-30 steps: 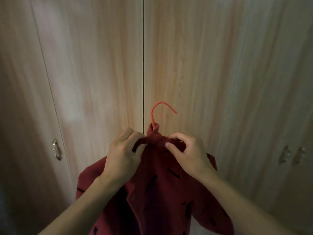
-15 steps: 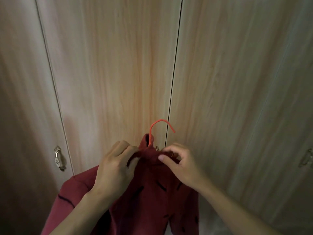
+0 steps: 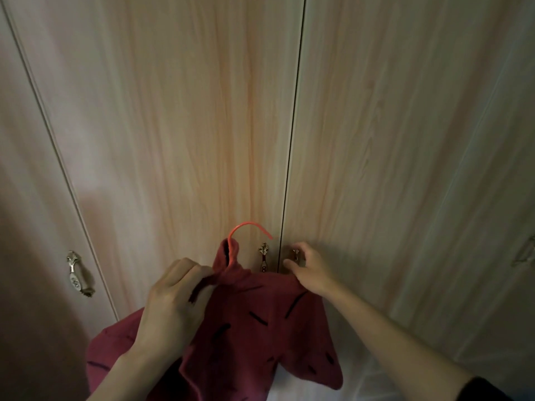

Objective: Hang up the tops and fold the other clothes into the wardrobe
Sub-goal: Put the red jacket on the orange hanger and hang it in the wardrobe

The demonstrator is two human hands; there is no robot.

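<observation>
A dark red top with black dashes (image 3: 254, 319) hangs on a red hanger whose hook (image 3: 246, 231) sticks up out of the collar. My left hand (image 3: 173, 296) grips the top by the collar and holds it in front of the shut wardrobe doors (image 3: 202, 125). My right hand (image 3: 307, 267) is off the garment and its fingers curl round the metal handle (image 3: 296, 256) of the door right of the centre gap. A second handle (image 3: 263, 257) shows just left of that gap.
Pale wood wardrobe doors fill the view, all shut. Another metal handle (image 3: 75, 274) sits on the far left door and one more (image 3: 525, 253) at the right edge. A pale floor strip (image 3: 362, 380) shows below the top.
My right hand let go of the collar and moved up right onto the door handle. The left hand keeps holding the top alone. The view shifted right, bringing the centre handles into sight.
</observation>
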